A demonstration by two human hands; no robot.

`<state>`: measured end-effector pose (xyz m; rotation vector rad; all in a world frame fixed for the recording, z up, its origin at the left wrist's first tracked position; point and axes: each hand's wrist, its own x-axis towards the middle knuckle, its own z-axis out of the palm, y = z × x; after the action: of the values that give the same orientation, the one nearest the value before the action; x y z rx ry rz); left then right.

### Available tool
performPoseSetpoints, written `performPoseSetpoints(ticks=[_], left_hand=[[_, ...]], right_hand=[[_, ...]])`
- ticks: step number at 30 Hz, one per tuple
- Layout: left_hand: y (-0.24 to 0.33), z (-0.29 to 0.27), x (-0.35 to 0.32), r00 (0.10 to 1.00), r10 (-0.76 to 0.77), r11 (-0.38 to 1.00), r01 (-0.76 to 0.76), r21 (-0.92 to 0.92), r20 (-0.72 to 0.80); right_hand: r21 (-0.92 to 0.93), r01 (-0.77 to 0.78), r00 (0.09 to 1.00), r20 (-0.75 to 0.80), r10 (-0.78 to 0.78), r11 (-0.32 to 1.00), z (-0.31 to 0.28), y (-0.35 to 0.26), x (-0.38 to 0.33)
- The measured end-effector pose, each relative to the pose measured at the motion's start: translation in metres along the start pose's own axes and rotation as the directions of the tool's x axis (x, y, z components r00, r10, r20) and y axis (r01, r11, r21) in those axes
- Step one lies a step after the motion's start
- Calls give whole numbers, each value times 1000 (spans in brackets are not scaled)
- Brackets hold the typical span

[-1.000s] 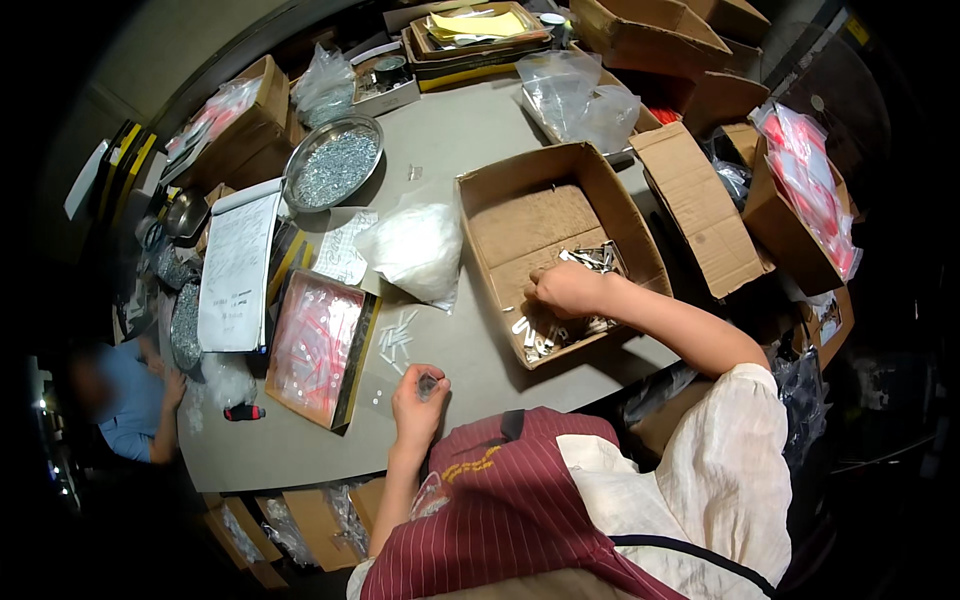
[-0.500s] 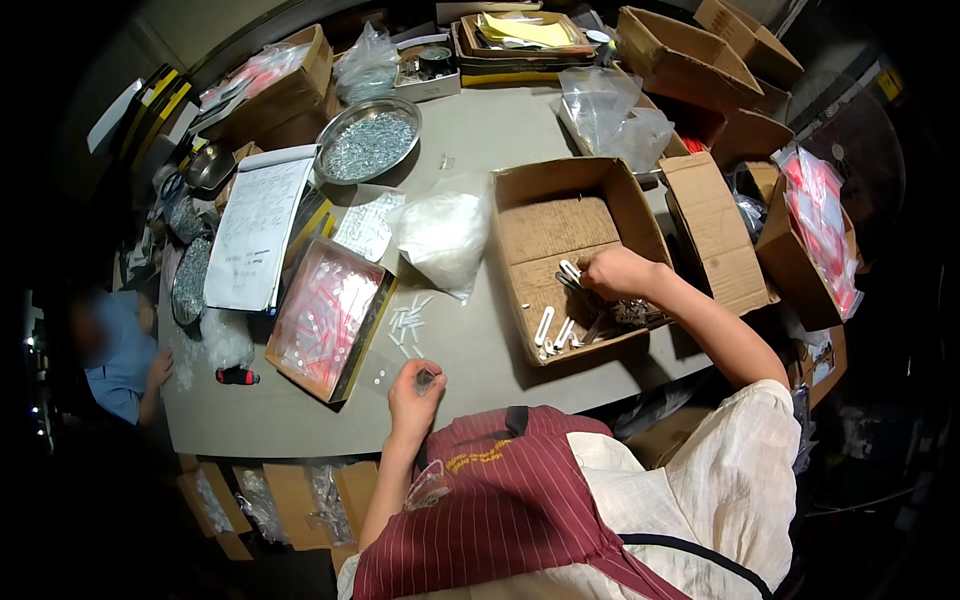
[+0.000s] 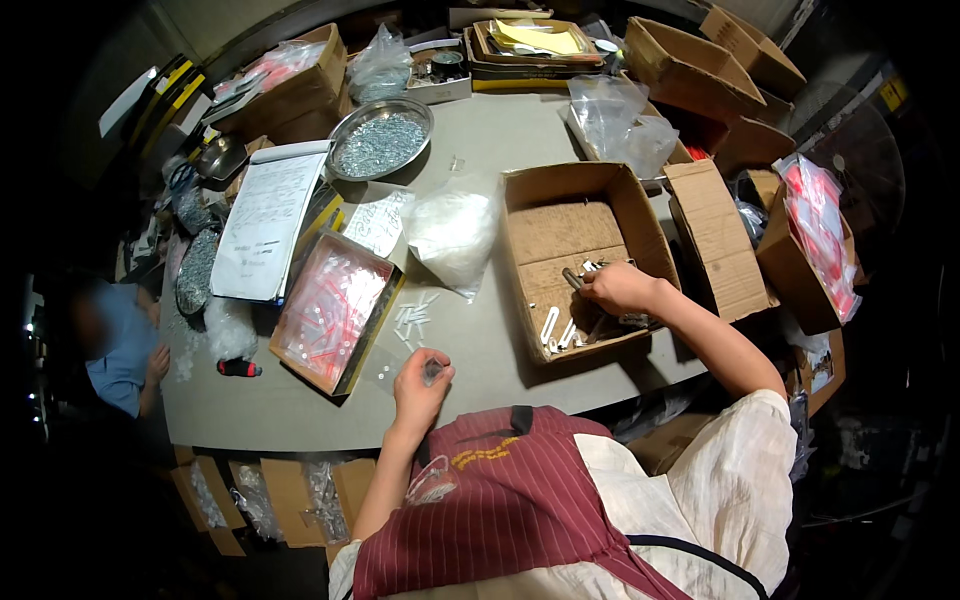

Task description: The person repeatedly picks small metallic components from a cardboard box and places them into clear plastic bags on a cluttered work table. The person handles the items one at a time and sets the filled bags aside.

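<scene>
My right hand [image 3: 622, 288] reaches into an open cardboard box [image 3: 590, 353] in front of me, fingers closed on a dark, narrow metal piece [image 3: 573, 279]. White slotted pieces [image 3: 549, 324] and more dark metal parts lie in the box around and below it. At the table's near edge my left hand [image 3: 418, 390] is closed on what looks like a small clear plastic bag [image 3: 433, 371], greyish between thumb and fingers. Just beyond that hand, thin white plastic pieces [image 3: 411, 316] lie loose on the table.
Left stands a shallow box [image 3: 345, 382] of white and red plastic parts, beside a clipboard [image 3: 262, 225]. A white-filled bag [image 3: 452, 240] lies mid-table. A metal bowl [image 3: 428, 140] holds small shiny parts. Cartons [image 3: 690, 60] line the back; a person [image 3: 125, 345] is at far left.
My right hand, which had a white slotted piece at its fingertips, now has a dark metal piece there. The left hand stays nearly in place. The whole view has shifted slightly.
</scene>
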<state>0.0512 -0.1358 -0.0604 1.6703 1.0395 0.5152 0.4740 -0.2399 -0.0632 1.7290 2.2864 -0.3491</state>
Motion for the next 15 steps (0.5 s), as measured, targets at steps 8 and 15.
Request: performPoseSetpoints(ticks=[8, 15], left_hand=[[43, 16, 13, 983, 183, 983, -183, 31, 12], [86, 17, 15, 973, 224, 968, -214, -133, 62]], right_hand=[[689, 122, 767, -522, 373, 715, -129, -103, 10], [681, 319, 915, -404, -25, 660, -148, -186, 35]])
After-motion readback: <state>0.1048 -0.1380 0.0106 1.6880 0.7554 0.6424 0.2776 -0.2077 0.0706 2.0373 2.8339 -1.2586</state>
